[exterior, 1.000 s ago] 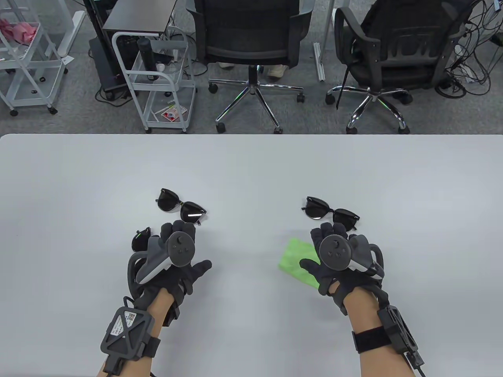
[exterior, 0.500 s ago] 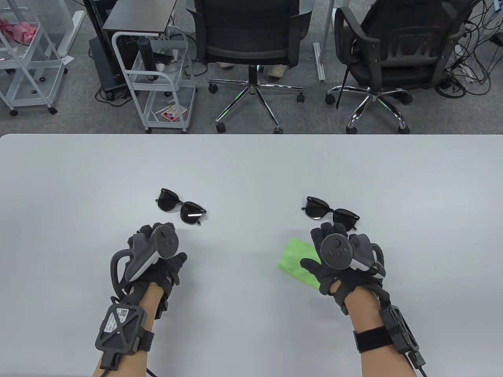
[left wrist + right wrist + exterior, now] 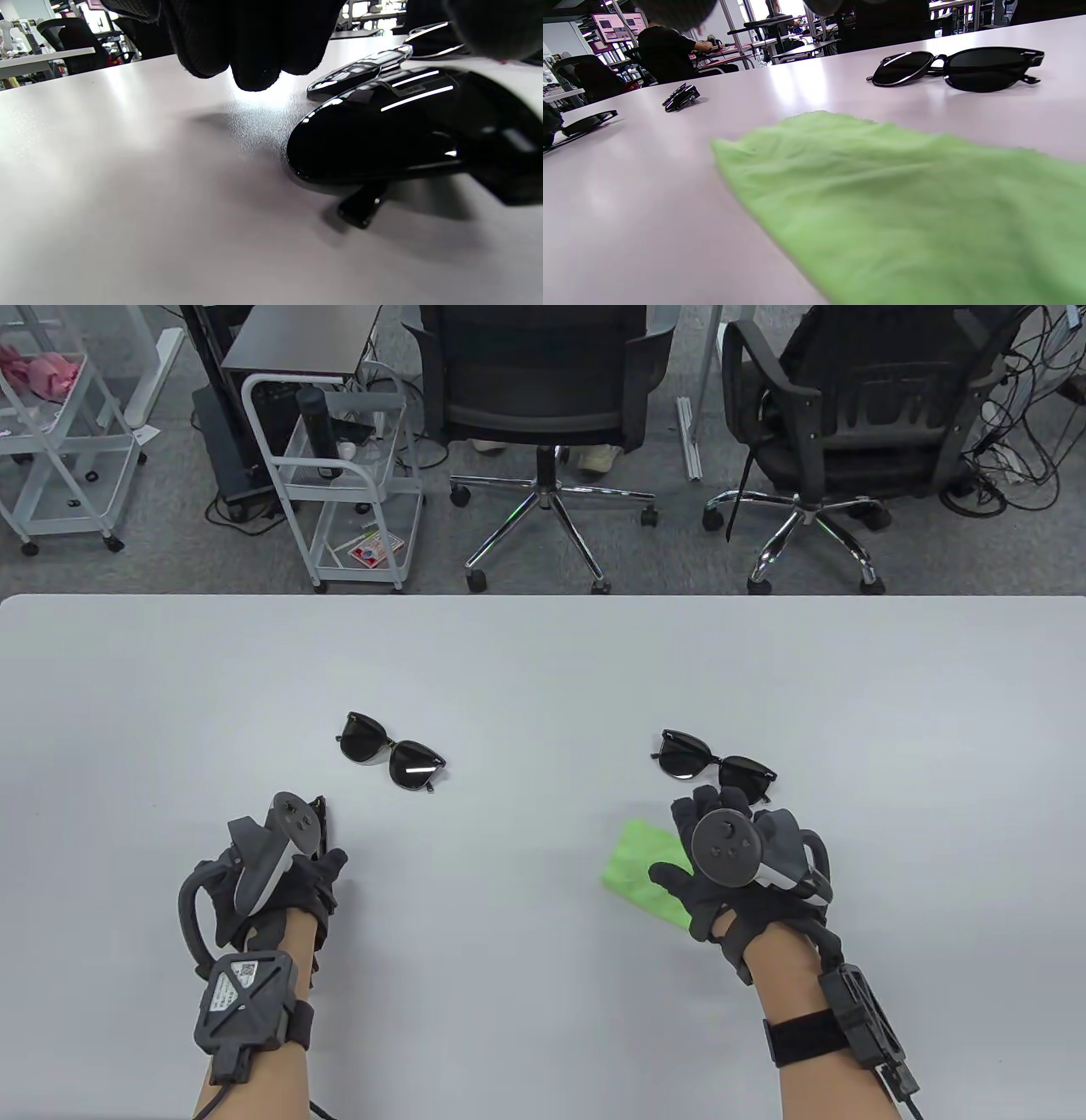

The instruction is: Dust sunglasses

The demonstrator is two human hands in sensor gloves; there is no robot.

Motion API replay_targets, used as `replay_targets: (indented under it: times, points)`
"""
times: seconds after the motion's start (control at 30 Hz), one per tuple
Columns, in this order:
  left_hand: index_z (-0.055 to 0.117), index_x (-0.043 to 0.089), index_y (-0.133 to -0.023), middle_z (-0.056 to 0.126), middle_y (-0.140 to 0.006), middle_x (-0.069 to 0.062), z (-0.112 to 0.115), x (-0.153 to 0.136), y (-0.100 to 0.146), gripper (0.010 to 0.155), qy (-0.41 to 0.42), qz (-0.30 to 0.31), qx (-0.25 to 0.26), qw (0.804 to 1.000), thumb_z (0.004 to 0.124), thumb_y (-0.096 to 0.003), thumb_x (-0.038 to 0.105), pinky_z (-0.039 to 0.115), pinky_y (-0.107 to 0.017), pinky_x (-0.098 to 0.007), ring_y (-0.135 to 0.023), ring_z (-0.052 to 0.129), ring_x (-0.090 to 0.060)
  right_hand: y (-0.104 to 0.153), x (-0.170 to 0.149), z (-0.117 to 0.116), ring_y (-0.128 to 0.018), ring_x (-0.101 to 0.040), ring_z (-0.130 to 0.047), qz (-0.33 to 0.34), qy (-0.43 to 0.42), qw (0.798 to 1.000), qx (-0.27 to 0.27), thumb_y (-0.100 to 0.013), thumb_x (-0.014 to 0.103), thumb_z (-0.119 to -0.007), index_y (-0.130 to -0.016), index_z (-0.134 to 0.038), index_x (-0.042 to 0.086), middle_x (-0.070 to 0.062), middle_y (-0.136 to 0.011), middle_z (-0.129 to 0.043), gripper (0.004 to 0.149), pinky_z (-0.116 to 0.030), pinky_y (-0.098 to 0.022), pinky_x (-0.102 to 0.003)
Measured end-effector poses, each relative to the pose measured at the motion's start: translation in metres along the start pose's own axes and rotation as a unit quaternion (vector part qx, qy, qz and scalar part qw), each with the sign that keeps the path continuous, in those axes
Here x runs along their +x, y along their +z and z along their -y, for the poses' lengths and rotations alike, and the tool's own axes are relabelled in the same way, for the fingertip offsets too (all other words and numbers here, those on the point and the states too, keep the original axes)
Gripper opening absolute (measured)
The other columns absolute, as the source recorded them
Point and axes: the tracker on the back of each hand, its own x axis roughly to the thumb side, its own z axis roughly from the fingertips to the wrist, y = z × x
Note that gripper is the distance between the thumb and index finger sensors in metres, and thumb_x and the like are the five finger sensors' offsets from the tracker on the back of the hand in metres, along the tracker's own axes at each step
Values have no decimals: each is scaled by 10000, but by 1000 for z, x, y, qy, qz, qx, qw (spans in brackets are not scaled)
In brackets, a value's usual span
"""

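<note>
Left hand (image 3: 280,874) slid back-left along desk (image 3: 543,661), dragging third sunglasses (image 3: 382,140); grip unclear. Right hand (image 3: 730,857) unmoved, resting flat on cloth (image 3: 636,865), holding nothing. Dusting not begun.

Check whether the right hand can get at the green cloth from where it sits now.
Probably yes. The right hand hovers over the green cloth, nothing lies between them, and the nearest sunglasses sit beyond it on the table.
</note>
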Motion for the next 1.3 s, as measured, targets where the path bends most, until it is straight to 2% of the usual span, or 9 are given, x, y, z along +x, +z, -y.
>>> replay_targets:
  times: [0.1, 0.3, 0.4, 0.57, 0.67, 0.77, 0.97, 1.17, 1.3]
  points:
    - [726, 310, -970, 727, -1056, 3, 3, 6, -4, 838, -25, -1, -3, 1000, 725, -281, 786, 519, -741, -574, -1036, 710, -325, 0, 0, 0, -977, -562, -308, 0, 1, 1000, 1, -480, 595, -643, -1072, -416, 55, -256, -1120, -319, 833, -344, -614, -733]
    - [823, 391, -870, 732, -1046, 58, 5, 7, -6, 572, -19, 11, 5, 1000, 811, -352, 633, 515, -752, -565, -1040, 715, -289, 0, 1, 0, -976, -563, -308, -1, -2, 1000, 3, -480, 593, -646, -1072, -417, 55, -257, -1119, -319, 831, -343, -613, -733]
    - [846, 391, -844, 742, -1035, 70, 4, 5, -6, 529, 17, 12, -3, 1000, 841, -355, 592, 516, -753, -563, -1036, 722, -279, 0, 1, 0, -975, -564, -307, 1, -3, 1000, 3, -481, 592, -647, -1071, -418, 55, -258, -1119, -318, 830, -342, -613, -733]
    - [871, 398, -806, 761, -1014, 85, -3, 6, -2, 494, 45, 25, 22, 998, 853, -347, 581, 530, -750, -558, -1022, 747, -262, 0, 8, 2, -976, -564, -306, 13, -4, 1000, -1, -480, 593, -648, -1071, -419, 56, -259, -1119, -318, 831, -344, -613, -733]
    - [859, 400, -811, 754, -1014, 90, -16, 14, 8, 500, 105, 62, 40, 992, 849, -347, 584, 536, -748, -557, -1018, 751, -261, 0, 16, 3, -977, -563, -319, 31, -20, 999, -8, -481, 593, -648, -1071, -424, 57, -258, -1119, -326, 828, -351, -613, -733]
    - [850, 406, -816, 747, -1017, 96, -30, 30, 26, 500, 169, 124, 49, 977, 845, -349, 587, 542, -746, -555, -1019, 751, -255, 1, 29, 8, -981, -558, -406, 62, -64, 995, -46, -478, 579, -673, -1058, -493, 62, -253, -1116, -408, 798, -395, -618, -732]
    - [833, 423, -826, 731, -1028, 111, -45, 76, 74, 501, 271, 252, 31, 929, 836, -355, 593, 553, -750, -550, -1029, 745, -244, 2, 57, 13, -912, -477, -762, 96, -183, 973, -104, -468, 533, -750, -977, -707, 86, -202, -1031, -729, 678, -576, -615, -695]
    - [814, 441, -835, 699, -1053, 120, -38, 116, 108, 501, 319, 334, -27, 887, 826, -361, 603, 556, -756, -547, -1044, 730, -237, -8, 68, -2, -847, -477, -839, 87, -375, 921, -63, -472, 496, -777, -939, -766, 70, -212, -974, -807, 631, -627, -588, -680]
    - [806, 446, -841, 683, -1067, 120, -39, 127, 127, 506, 299, 378, -21, 876, 829, -361, 604, 556, -758, -547, -1050, 724, -237, -8, 71, -4, -796, -438, -912, 88, -406, 908, -58, -464, 483, -810, -905, -805, 79, -188, -928, -869, 598, -664, -583, -654]
